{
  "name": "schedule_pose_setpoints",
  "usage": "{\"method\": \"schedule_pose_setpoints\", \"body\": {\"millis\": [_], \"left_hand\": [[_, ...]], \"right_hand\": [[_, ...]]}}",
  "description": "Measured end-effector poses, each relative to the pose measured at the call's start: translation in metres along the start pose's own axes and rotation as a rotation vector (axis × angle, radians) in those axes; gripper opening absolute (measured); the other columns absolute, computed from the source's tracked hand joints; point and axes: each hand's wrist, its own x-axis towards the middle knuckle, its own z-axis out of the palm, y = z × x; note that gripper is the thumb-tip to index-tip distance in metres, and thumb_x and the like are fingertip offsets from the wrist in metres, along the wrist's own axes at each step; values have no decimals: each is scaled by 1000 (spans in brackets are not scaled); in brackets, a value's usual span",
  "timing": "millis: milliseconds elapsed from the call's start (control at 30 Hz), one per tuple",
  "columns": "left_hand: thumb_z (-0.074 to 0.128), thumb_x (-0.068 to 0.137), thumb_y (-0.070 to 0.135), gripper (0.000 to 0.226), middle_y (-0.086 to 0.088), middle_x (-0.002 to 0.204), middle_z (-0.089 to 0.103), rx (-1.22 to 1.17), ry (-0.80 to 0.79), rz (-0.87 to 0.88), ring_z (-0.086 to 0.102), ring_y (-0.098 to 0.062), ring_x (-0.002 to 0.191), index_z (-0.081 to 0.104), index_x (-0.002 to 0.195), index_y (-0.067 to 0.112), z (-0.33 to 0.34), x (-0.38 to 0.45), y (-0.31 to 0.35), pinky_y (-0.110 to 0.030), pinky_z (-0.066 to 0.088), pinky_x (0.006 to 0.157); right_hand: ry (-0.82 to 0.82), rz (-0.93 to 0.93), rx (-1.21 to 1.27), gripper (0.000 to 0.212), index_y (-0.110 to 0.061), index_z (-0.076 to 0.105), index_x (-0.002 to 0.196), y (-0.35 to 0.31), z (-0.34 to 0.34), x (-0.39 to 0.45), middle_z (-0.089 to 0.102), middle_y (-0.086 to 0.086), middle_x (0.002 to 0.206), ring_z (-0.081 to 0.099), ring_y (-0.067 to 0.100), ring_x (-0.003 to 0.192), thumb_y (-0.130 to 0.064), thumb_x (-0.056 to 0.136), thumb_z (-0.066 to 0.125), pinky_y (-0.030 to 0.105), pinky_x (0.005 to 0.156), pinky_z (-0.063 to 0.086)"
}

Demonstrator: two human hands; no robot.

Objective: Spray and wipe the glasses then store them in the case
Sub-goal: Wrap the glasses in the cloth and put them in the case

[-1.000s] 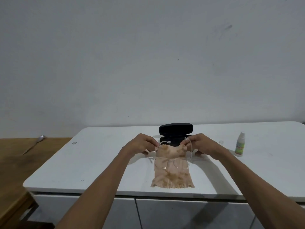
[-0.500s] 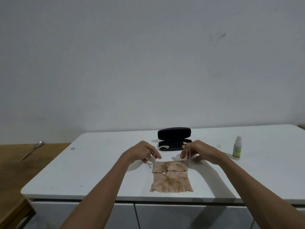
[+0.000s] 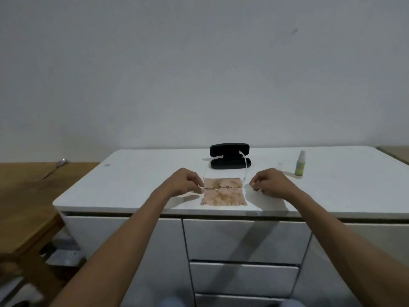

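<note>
1. White tabletop (image 3: 137, 173) over white drawers; every item below lies on it.
2. Beige, brown-mottled square wiping cloth (image 3: 223, 197), spread flat close to the tabletop's near edge, midway along it.
3. Thin clear-framed glasses (image 3: 223, 187), resting front-down on the cloth's far half, temples unfolded and pointing toward the far edge.
4. Black oblong hard glasses case (image 3: 230, 159), lid raised, just beyond the cloth toward the far edge; the temple tips reach up to it.
5. Small clear spray bottle with green label (image 3: 299, 163), upright, well to the right of the case.
6. Left hand (image 3: 183, 183), at the cloth's left edge, fingers curled, fingertips pinched narrowly at the left end of the glasses; whether it grips the frame cannot be told.
7. Right hand (image 3: 271, 182), just right of the cloth, apart from the glasses, fingers loosely curled and holding nothing.
</note>
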Motion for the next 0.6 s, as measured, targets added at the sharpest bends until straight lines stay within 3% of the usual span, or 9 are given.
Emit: {"method": "schedule_pose_setpoints", "body": {"millis": [67, 200, 333, 467, 600], "left_hand": [[86, 72, 16, 18, 4, 81, 75, 29, -54, 38, 66, -8, 77, 81, 89, 18, 7, -14, 2, -24, 49, 74], [89, 71, 23, 19, 4, 82, 73, 110, -34, 58, 63, -5, 76, 82, 89, 24, 17, -28, 2, -20, 44, 66], [83, 79, 18, 14, 5, 84, 73, 193, 49, 87, 62, -2, 77, 82, 93, 18, 21, -30, 1, -15, 42, 64], [71, 85, 18, 6, 5, 86, 71, 265, 85, 93, 66, -14, 82, 77, 85, 18, 26, -27, 0, -24, 51, 70], [65, 88, 12, 11, 12, 81, 62, 168, 198, 98, 57, -8, 75, 73, 85, 18, 24, -16, 4, -18, 39, 62]], "right_hand": [[-59, -83, -60, 6, -27, 80, 84, -10, 8, -15, 75, -3, 83, 66, 13, 79, -20, 84, 78, 26, 71, 50], [-124, -145, -222, 14, -27, 82, 94, -25, 25, -30, 72, -11, 85, 64, 2, 81, -23, 81, 83, 19, 68, 44], [-84, -169, -303, 8, -25, 82, 92, -28, 30, -32, 75, -8, 90, 66, 5, 83, -25, 84, 81, 18, 72, 46], [-19, -171, -336, 7, -25, 81, 92, -31, 29, -28, 74, -6, 91, 64, 6, 81, -29, 87, 78, 19, 69, 46], [148, -135, -292, 5, -28, 79, 88, -34, 27, -18, 66, -12, 77, 62, 6, 73, -26, 88, 74, 27, 66, 50]]}}
